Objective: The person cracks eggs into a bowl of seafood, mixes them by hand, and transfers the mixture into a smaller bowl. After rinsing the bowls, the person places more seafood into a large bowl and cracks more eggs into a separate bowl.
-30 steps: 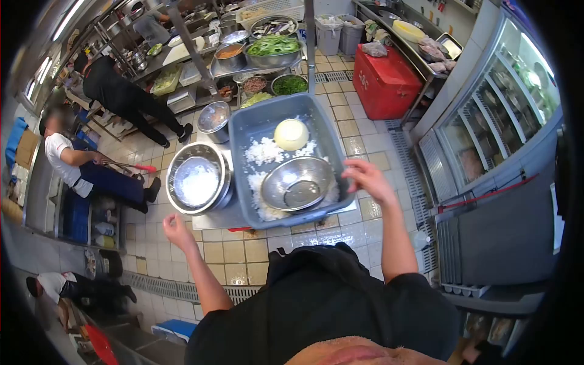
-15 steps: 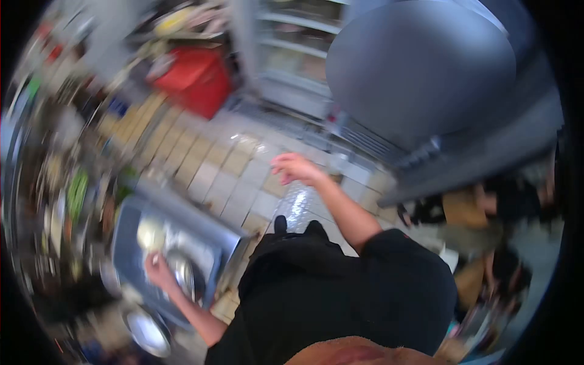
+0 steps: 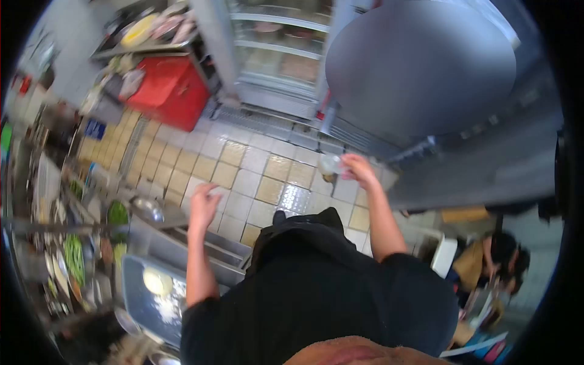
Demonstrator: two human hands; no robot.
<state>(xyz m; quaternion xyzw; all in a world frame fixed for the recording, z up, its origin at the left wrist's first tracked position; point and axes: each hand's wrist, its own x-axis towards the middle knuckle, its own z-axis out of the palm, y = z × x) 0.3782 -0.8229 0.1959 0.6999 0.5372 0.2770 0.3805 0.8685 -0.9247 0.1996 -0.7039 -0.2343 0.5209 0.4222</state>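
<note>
My left hand (image 3: 204, 205) is over the tiled floor, beside the steel counter edge, its fingers apart and nothing in them. On the other side, my right hand (image 3: 360, 171) has bent fingers at the edge of a clear, round-looking container (image 3: 330, 164) with a brownish lower part. Whether the fingers touch or grip this container cannot be made out. Below my left hand, a grey-blue tub (image 3: 135, 289) holds a pale round item (image 3: 157, 281) and some water.
A red bin (image 3: 164, 91) stands beside a glass-door fridge (image 3: 277, 61). A large grey shape (image 3: 420, 67) blocks the upper right. Steel pans and green vegetables (image 3: 74, 258) lie along the left. People (image 3: 486, 261) are at the lower right.
My left hand has moved up, away from the tub. My right hand has shifted right, to the clear container. The view has turned slightly and is sharper.
</note>
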